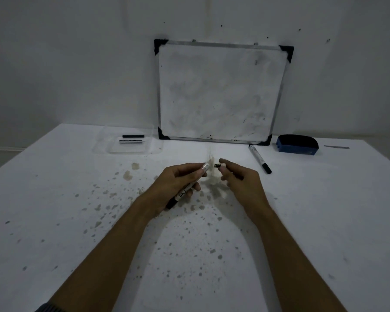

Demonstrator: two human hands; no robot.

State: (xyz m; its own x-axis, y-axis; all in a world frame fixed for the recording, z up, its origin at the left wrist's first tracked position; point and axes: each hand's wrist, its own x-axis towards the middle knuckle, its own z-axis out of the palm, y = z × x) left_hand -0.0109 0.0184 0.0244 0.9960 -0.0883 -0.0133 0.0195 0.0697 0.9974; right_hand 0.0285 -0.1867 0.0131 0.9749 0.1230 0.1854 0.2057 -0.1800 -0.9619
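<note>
the left hand (pixel 178 183) is curled round a white-barrelled marker (pixel 182 195). it grips mid-barrel, with the dark end pointing back toward the person and the far end tilted up and to the right, so that end faces the other hand. the right hand (pixel 239 181) pinches a small dark piece (pixel 217 165) between thumb and fingertips. the piece is level with the marker's raised end and just apart from it, not touching. it is too small to tell whether it is a nib, a plug or a cap.

both are held in the air above the stain-speckled surface (pixel 54 199). lined up end to end like this, the piece could be going in or coming out, and i cannot tell which.

further right, a second marker (pixel 259 158) lies flat, with a blue eraser (pixel 297 145) just beyond it. a smeared whiteboard (pixel 221 93) leans upright against the wall. off to the left, a clear tray (pixel 104 147) holds two black sticks (pixel 133 136), probably spare parts kept together within reach.
</note>
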